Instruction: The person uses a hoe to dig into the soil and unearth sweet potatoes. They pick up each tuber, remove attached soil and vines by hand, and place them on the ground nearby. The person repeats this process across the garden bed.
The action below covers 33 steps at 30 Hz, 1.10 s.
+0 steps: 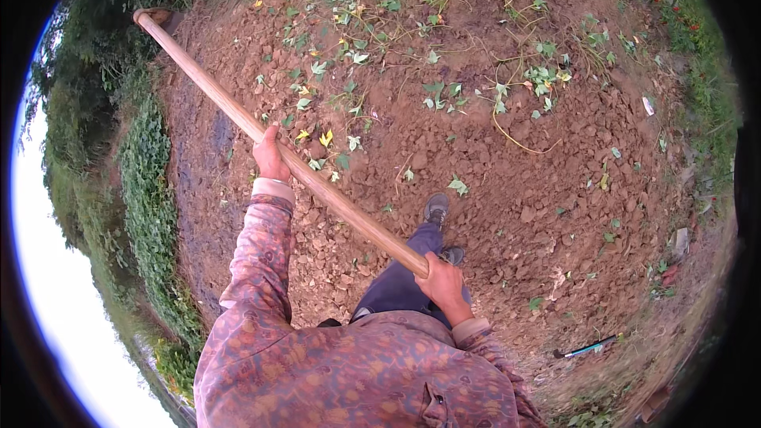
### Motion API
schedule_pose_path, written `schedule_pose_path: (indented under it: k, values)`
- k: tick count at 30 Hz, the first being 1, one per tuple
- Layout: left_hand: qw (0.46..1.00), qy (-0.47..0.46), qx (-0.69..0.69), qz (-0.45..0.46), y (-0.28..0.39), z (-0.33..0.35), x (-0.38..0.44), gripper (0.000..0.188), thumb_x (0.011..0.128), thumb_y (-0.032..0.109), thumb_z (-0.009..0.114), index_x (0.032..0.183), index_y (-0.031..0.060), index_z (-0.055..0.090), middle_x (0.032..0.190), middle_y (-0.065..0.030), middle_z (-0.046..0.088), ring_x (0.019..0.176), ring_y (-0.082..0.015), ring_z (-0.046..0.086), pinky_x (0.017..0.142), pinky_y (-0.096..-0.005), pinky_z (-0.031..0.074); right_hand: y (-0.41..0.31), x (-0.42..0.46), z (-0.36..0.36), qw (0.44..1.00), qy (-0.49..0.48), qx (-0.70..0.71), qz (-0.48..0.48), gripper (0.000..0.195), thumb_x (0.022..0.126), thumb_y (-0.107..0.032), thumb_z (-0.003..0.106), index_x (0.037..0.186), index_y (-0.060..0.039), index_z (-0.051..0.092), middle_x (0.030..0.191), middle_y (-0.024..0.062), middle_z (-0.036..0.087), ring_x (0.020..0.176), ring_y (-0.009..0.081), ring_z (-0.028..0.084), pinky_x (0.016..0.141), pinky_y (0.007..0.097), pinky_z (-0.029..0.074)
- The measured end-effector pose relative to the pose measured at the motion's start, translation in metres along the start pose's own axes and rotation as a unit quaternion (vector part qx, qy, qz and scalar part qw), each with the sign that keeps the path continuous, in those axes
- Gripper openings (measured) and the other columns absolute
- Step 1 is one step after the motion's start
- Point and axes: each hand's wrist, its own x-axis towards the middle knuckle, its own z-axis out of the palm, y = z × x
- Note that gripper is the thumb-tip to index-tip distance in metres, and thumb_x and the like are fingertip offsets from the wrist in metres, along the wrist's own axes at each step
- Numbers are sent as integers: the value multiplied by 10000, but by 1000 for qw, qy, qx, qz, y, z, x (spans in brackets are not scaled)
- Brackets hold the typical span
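A long wooden-handled hoe [214,90] slants across the view from upper left to the middle. My left hand [272,156] grips the shaft partway along, with the thumb on top. My right hand [443,284] is closed around the butt end, in front of my thighs. At the far upper left the hoe's head [171,21] is raised off to the side, its dark blade mostly hidden behind the handle's end. Below the shaft lies broken reddish-brown soil [487,160]. My shoes [437,208] stand on it, one ahead of the other.
Cut leafy vines [541,80] and loose leaves lie scattered over the soil ahead. Dense green plants [145,184] border the left side, and grass [692,30] edges the right. A blue-and-black stick-like tool [588,348] lies on the ground at lower right, near a pale block [679,244].
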Motion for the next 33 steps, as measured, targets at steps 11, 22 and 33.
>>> schedule_pose_path:
  k: [11,22,33]
  values:
    - [881,17,2,-472,-313,16,-270,151,780,72,631,871,21,522,624,-89,534,484,-224,548,433,-374,485,46,-242,-179,910,-94,-324,242,227,523,-123,660,722,-88,557,546,153,568,549,366,602,551,441,499]
    - [850,-36,-177,-495,-312,51,-118,173,760,124,704,813,95,541,627,-47,523,553,-209,523,521,-347,476,-55,-135,-265,902,18,-385,194,266,523,-100,668,750,-81,531,601,147,578,592,371,585,580,435,471]
    - [751,-36,-152,-642,-287,31,-318,125,701,126,621,712,80,505,617,-63,467,576,-232,510,598,-421,455,210,-363,-227,885,108,-363,271,207,565,-121,655,718,-79,523,666,148,573,654,383,567,570,475,447]
